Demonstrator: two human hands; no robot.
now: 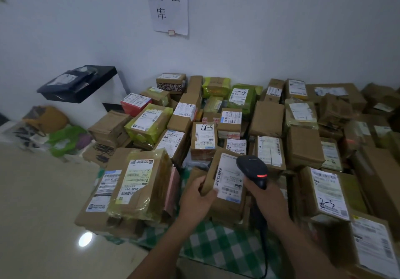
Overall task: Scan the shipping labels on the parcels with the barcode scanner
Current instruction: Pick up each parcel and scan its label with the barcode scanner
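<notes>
- Standing tilted in the left hand point(194, 196), the brown cardboard parcel point(227, 208) is sitting among the heap near the near edge of the green checked cloth point(216, 250). Its lower part is merging with the boxes beneath, so I cannot tell whether it is being lifted clear or leaning on them.
- Its white shipping label point(228, 183) is facing the camera, with barcodes showing along the left side and near the bottom. The print is blurring too much to read, and the scanner is covering the upper right corner.
- The left hand is curling its fingers round the parcel's left edge, with the thumb pressing near the label's lower left corner.
- The black barcode scanner point(253, 169) is hovering just over the label, with a red light glowing on its head. Its handle is mostly hiding inside the right hand point(266, 198), which is wrapping closely round it.
- The scanner's black cable point(263, 246) is trailing down to the bottom edge of the view, where it is getting cut off.
- Other labelled parcels point(204, 140) are crowding the cloth up to the far wall, and those at the right edge are running out of view.
- A paper sign point(170, 3) on the wall is being cropped at the top.
</notes>
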